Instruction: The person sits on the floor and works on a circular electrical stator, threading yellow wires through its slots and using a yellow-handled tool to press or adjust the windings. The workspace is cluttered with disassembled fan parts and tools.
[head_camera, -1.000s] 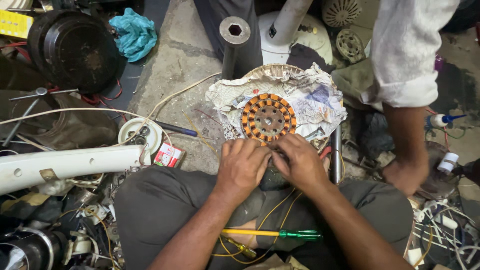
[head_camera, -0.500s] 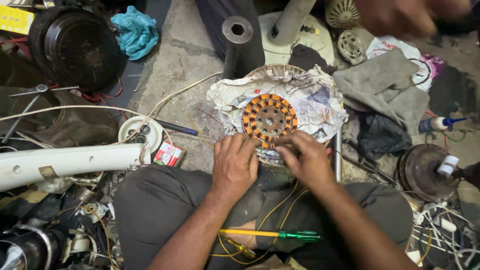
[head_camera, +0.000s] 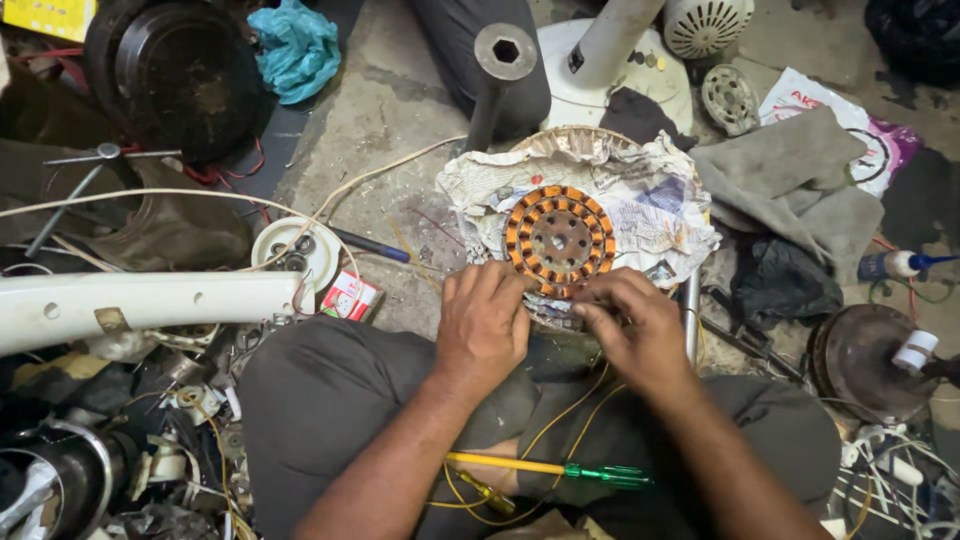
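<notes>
Nearest us, a screwdriver (head_camera: 545, 468) lies across our lap. Our left hand (head_camera: 483, 322) and right hand (head_camera: 632, 328) now pinch wire at the stator's (head_camera: 558, 238) near edge on newspaper (head_camera: 655, 215); the co-worker's arm has left the far right.

The near rim of the copper-wound stator (head_camera: 558, 238), at six o'clock, is hidden under the fingers of the left hand (head_camera: 484, 322) and right hand (head_camera: 628, 325), so what the fingertips pinch cannot be told. The crumpled newspaper (head_camera: 660, 215) covers most of the round thing beneath it. At nine o'clock the white fan blade (head_camera: 150, 305) is cut off by the frame edge. At two o'clock the printing on the plastic bag (head_camera: 860, 125) is partly covered by a grey cloth (head_camera: 790, 180).
</notes>
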